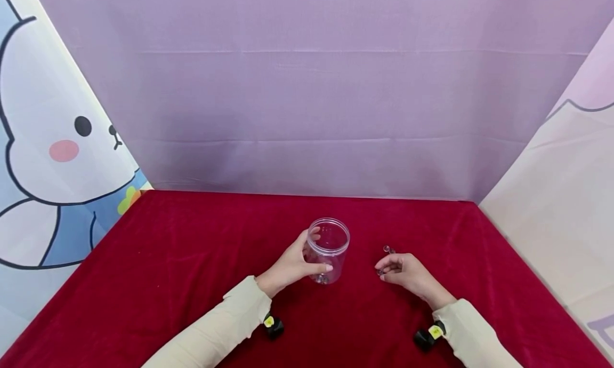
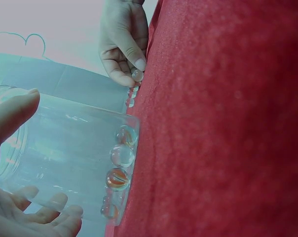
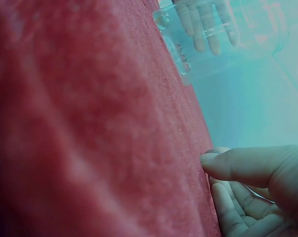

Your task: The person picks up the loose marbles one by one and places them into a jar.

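Step in hand, as judged: picking up a single marble with one hand while the other steadies the jar.

Left hand: curled round the left side of the clear jar, thumb across the near face, other fingers on the far side. Jar appears to stand upright on the red-covered worktop, mouth uncovered, rim facing up. Several glass marbles lie at its bottom, at least one with an orange swirl.

Right hand: to the right of the jar and apart from it, low over the worktop. Thumb and finger are nearly closed together in a pinch on one clear marble; the right wrist view hides the marble, so firmness of grip cannot be told. Whether the marble is clear of the cloth cannot be told either. Loose marbles lie just beyond these fingers, on the far side; exact count unclear.

Next move, as judged: calls for a secure pinch, a lift high enough to clear the rim, and a shift left to above the mouth before release. Left hand should keep the jar steady. Risk: smooth marble may slip, or fingers may nudge the loose ones.
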A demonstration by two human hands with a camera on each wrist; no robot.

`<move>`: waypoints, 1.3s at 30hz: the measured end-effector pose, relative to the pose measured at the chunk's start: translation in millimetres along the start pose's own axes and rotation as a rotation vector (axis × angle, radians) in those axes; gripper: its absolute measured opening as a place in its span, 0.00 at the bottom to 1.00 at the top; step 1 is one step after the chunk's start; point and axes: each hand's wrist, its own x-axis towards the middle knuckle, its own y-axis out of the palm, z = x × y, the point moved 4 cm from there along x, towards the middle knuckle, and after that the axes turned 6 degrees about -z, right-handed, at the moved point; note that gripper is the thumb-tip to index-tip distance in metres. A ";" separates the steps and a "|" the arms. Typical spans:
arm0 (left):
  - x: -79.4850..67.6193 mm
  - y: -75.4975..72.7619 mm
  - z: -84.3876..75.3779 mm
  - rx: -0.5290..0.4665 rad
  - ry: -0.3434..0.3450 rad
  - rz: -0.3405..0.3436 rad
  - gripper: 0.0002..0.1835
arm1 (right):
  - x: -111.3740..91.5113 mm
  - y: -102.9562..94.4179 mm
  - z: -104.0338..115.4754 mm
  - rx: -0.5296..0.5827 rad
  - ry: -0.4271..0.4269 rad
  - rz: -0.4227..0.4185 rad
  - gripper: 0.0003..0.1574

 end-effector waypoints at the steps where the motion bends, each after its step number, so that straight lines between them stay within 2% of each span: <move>1: -0.1 0.0 -0.4 -0.001 -0.001 0.000 0.47 | 0.1 -0.2 -0.1 -0.003 -0.001 0.000 0.13; 39: 1.2 -0.2 -0.8 -0.013 0.002 0.005 0.48 | -0.4 -1.0 2.1 -0.041 0.016 -0.033 0.13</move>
